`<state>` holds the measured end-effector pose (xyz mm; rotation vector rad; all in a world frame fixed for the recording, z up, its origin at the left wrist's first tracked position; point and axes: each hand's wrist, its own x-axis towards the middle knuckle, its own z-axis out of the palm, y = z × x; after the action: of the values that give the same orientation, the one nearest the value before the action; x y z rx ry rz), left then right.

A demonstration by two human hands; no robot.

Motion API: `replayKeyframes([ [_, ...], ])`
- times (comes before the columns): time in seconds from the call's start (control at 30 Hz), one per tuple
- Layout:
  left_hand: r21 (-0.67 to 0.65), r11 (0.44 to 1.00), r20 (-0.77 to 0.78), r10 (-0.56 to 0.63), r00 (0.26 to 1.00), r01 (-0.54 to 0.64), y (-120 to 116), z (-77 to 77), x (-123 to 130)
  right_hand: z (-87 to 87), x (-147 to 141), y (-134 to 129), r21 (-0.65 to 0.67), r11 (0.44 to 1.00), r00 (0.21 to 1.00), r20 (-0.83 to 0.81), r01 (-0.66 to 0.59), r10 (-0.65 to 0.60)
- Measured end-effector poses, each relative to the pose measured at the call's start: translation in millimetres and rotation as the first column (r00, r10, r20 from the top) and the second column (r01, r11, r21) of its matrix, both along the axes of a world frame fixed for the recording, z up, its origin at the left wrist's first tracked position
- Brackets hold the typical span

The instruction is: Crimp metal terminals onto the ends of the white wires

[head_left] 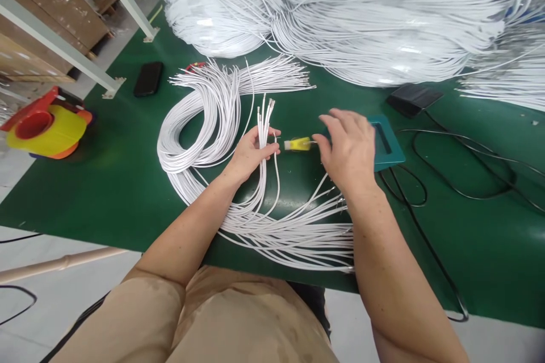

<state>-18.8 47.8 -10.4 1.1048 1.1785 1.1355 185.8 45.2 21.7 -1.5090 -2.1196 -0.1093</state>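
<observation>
My left hand is closed around a small bunch of white cables, whose stripped or metal-tipped ends stand up above the fingers. One white cable stands slightly apart at the fingertips. My right hand is to the right, palm down, with thumb and fingers apart. Just left of its thumb is a small yellow piece with a pale tip and a thin metal-looking stem; it is blurred, and its kind is unclear. Below the hands a loose bundle of white cables spreads across the green table.
A teal tray-like box sits partly behind my right hand. Black cords run from there and from a black device. Large heaps of white cable fill the back. A phone and a yellow-red tape dispenser lie left.
</observation>
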Motion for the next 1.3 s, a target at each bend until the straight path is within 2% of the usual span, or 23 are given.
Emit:
replayKeyframes([
  [0.07, 0.009, 1.0, 0.06, -0.012, 0.998, 0.012, -0.5, 0.9, -0.4, 5.1, -11.2, -7.3, -0.082, 0.961, 0.962, -0.084, -0.265, 0.258],
  [0.13, 0.0, 1.0, 0.11, -0.005, 0.994, 0.005, -1.0, 1.5, -0.3, 8.4, -26.3, -16.3, -0.218, 0.836, 0.863, -0.098, -0.504, 0.495],
  [0.2, -0.009, 1.0, 0.146, 0.016, 0.989, -0.015, -1.8, 2.8, -0.3, 10.8, -40.9, -25.3, -0.359, 0.752, 0.811, -0.022, -0.552, 0.585],
  [0.27, -0.046, 0.998, 0.169, 0.041, 0.985, -0.034, -2.4, 4.3, -0.7, 14.1, -50.2, -32.7, -0.506, 0.728, 0.826, 0.054, -0.462, 0.562],
  [0.3, -0.073, 0.997, 0.176, 0.05, 0.983, -0.037, -2.6, 4.8, -1.1, 16.4, -52.0, -35.4, -0.591, 0.693, 0.838, 0.053, -0.412, 0.543],
  [0.33, -0.102, 0.994, 0.182, 0.048, 0.982, -0.03, -2.6, 4.9, -1.6, 18.9, -52.0, -37.1, -0.683, 0.623, 0.846, 0.013, -0.382, 0.533],
  [0.4, -0.134, 0.991, 0.188, 0.02, 0.982, 0.006, -2.2, 4.0, -2.3, 23.8, -47.4, -37.1, -0.831, 0.4, 0.854, -0.158, -0.386, 0.495],
  [0.43, -0.129, 0.991, 0.186, 0.0, 0.983, 0.024, -1.9, 2.9, -2.4, 25.4, -43.7, -35.2, -0.857, 0.309, 0.859, -0.251, -0.411, 0.447],
  [0.47, -0.112, 0.993, 0.181, -0.015, 0.983, 0.035, -1.7, 1.6, -2.2, 26.1, -39.9, -32.3, -0.853, 0.281, 0.87, -0.325, -0.439, 0.371],
  [0.5, -0.085, 0.996, 0.175, -0.024, 0.984, 0.04, -1.5, 0.2, -1.7, 25.8, -36.3, -28.5, -0.83, 0.326, 0.887, -0.379, -0.452, 0.266],
  [0.53, -0.053, 0.998, 0.164, -0.028, 0.986, 0.037, -1.7, -1.2, -0.7, 24.5, -33.4, -24.2, -0.791, 0.428, 0.896, -0.421, -0.438, 0.14],
  [0.6, 0.012, 0.999, 0.127, -0.034, 0.991, 0.033, -2.8, -3.3, 1.9, 19.9, -29.8, -15.9, -0.675, 0.649, 0.85, -0.521, -0.351, -0.081],
  [0.63, 0.038, 0.998, 0.104, -0.045, 0.994, 0.041, -3.9, -3.8, 3.5, 17.0, -29.4, -12.5, -0.625, 0.718, 0.803, -0.575, -0.308, -0.156],
  [0.7, 0.068, 0.995, 0.057, -0.076, 0.995, 0.072, -6.7, -3.5, 6.5, 11.0, -30.3, -7.9, -0.563, 0.776, 0.714, -0.664, -0.284, -0.22],
  [0.77, 0.084, 0.991, 0.017, -0.103, 0.995, 0.101, -9.9, -1.7, 9.1, 5.6, -32.5, -5.9, -0.523, 0.792, 0.654, -0.724, -0.315, -0.218],
  [0.87, 0.09, 0.986, -0.056, -0.133, 0.99, 0.137, -13.2, 1.9, 11.3, 0.5, -34.8, -5.4, -0.483, 0.801, 0.608, -0.769, -0.354, -0.196],
  [0.93, 0.082, 0.986, -0.08, -0.137, 0.987, 0.143, -13.7, 3.0, 11.8, -0.2, -35.2, -5.3, -0.482, 0.794, 0.58, -0.788, -0.372, -0.206],
  [1.03, 0.06, 0.991, -0.036, -0.12, 0.992, 0.122, -12.8, 1.9, 11.5, 1.0, -35.3, -4.7, -0.492, 0.772, 0.512, -0.82, -0.402, -0.256],
  [1.1, 0.036, 0.992, 0.011, -0.118, 0.993, 0.117, -12.2, 0.3, 11.1, 1.7, -36.1, -4.3, -0.506, 0.739, 0.43, -0.845, -0.445, -0.319],
  [1.2, 0.019, 0.993, 0.034, -0.115, 0.993, 0.114, -12.3, -1.3, 10.6, 2.0, -38.0, -4.2, -0.514, 0.65, 0.272, -0.855, -0.56, -0.442],
  [1.3, 0.034, 0.994, 0.011, -0.106, 0.994, 0.106, -13.0, -1.2, 11.1, 3.0, -39.3, -4.5, -0.506, 0.607, 0.217, -0.846, -0.613, -0.487],
])
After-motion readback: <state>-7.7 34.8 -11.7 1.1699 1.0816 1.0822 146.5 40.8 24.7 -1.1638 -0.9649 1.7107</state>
